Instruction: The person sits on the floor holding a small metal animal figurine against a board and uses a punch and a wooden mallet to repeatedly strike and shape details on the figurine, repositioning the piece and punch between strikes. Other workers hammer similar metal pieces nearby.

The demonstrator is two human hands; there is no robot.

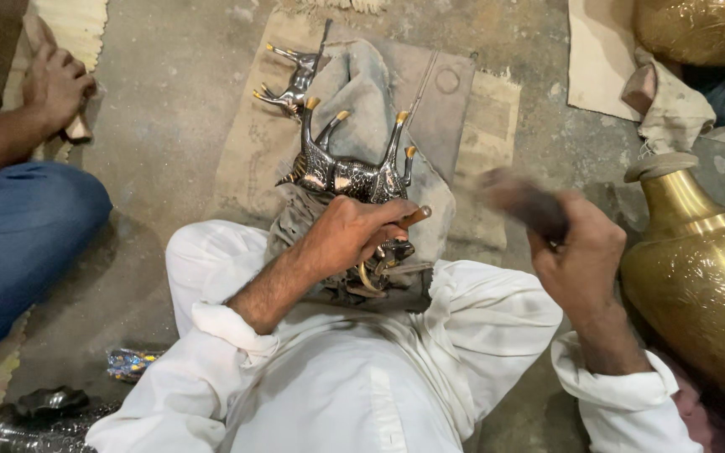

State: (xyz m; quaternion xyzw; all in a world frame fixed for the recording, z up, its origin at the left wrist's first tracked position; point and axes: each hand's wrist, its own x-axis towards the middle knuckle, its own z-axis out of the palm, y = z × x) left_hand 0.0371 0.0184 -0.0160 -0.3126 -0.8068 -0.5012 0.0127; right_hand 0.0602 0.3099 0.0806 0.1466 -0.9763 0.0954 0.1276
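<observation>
A dark metal animal figurine [350, 172] with brass-tipped legs lies upside down on a grey cloth [361, 84] between my knees. My left hand [350, 235] holds a thin chisel-like tool [413, 216] against the figurine's head end. Raised to the right, my right hand [576, 243] grips a blurred dark mallet [522, 200]. A second, smaller figurine [295, 82] lies further away on the sacking.
A large brass vase [706, 268] stands at the right, with another brass vessel [702, 29] at top right. On the left sits another person in blue trousers [18, 243], one hand [54, 84] on a tool. Dark metal pieces [39, 415] lie at bottom left.
</observation>
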